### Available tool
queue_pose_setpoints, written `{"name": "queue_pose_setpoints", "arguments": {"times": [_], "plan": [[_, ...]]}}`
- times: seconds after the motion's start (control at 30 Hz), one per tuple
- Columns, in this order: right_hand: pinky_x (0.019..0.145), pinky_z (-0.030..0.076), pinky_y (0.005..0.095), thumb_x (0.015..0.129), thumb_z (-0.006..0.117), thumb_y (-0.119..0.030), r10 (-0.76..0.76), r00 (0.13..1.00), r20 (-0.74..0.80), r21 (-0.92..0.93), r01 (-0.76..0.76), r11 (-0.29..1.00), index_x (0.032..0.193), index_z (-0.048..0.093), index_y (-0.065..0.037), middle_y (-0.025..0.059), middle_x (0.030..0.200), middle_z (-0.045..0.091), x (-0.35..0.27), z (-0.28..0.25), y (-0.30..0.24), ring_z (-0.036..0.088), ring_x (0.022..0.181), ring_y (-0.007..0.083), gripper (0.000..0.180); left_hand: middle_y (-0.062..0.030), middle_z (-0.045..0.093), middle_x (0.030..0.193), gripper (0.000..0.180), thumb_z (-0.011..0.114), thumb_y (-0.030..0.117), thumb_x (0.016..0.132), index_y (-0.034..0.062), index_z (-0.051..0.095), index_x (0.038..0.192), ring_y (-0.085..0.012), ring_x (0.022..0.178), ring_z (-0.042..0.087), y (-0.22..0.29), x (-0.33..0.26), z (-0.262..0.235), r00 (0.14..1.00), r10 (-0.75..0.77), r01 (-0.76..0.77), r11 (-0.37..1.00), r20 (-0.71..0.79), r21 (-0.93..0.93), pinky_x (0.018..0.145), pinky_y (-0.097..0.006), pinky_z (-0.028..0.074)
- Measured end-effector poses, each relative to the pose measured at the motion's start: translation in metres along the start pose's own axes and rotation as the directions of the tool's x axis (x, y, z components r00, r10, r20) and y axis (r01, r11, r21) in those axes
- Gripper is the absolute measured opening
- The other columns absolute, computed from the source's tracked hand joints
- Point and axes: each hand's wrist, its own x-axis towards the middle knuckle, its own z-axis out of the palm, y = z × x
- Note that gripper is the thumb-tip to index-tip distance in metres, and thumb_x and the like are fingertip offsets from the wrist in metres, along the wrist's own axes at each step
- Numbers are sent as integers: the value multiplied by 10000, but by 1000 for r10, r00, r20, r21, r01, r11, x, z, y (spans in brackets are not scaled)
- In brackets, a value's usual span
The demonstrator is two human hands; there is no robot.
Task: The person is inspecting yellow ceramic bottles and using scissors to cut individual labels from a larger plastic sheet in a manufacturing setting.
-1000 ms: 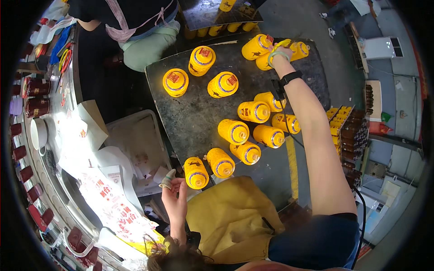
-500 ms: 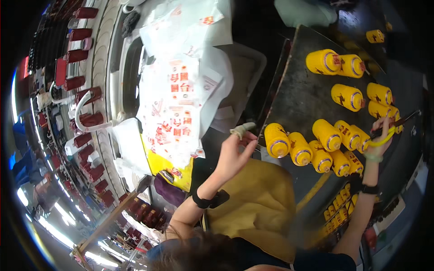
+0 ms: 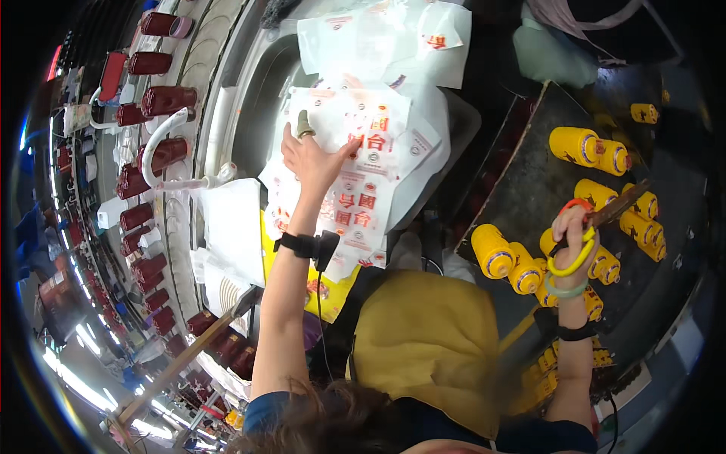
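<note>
- Overhead, in the head view, the left hand [image 3: 311, 157] is stretched out and laid flat on a stack of white printed bags [image 3: 361, 178], fingers spread; its grip is wide and closed on nothing, which reads as pressing the top sheet so one bag can be slid or peeled off. One fingertip wears a pale cap, likely for traction on the slick film.
- The bags lie fanned over a grey tray [image 3: 257, 113] just beyond the person's lap, within reach of that arm; a black wrist strap [image 3: 306, 245] sits on the forearm.
- The right hand [image 3: 576, 234] is out to the other side, its grip closed around yellow-handled scissors [image 3: 586, 231]; the blades point away and up, held clear of the work rather than cutting anything.
- Yellow canisters [image 3: 575, 145] lie on their sides in loose rows on the dark table [image 3: 529, 181] just beside and under that hand, ends facing out, so each can be picked up singly.
- Dark red canisters [image 3: 168, 100] stand in a curved line along the far left, well apart from both hands.
- A yellow apron [image 3: 427, 340] covers the lap between the arms.
</note>
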Motion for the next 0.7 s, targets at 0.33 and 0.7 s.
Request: {"name": "queue_pose_setpoints", "arguments": {"times": [0.33,0.7], "plan": [[696,412,227,887,648,-80,212,971,110,93,-223,970,1003,523,-40,20,862,537,-35,57,27,508,757,92,175,-255,432,1360,1138,910,423,559,-93,330,1391,-329,1270,457,-80,65,-32,924,-42,267,782,379,-564,1051,-391,386],[691,398,275,696,552,-828,216,843,492,-159,-156,975,1060,541,9,31,830,481,-45,119,21,469,762,124,913,-91,677,931,570,872,139,666,-53,605,1130,-117,752,650,-131,95,-3,935,-212,346,720,285,-601,693,-227,517]]}}
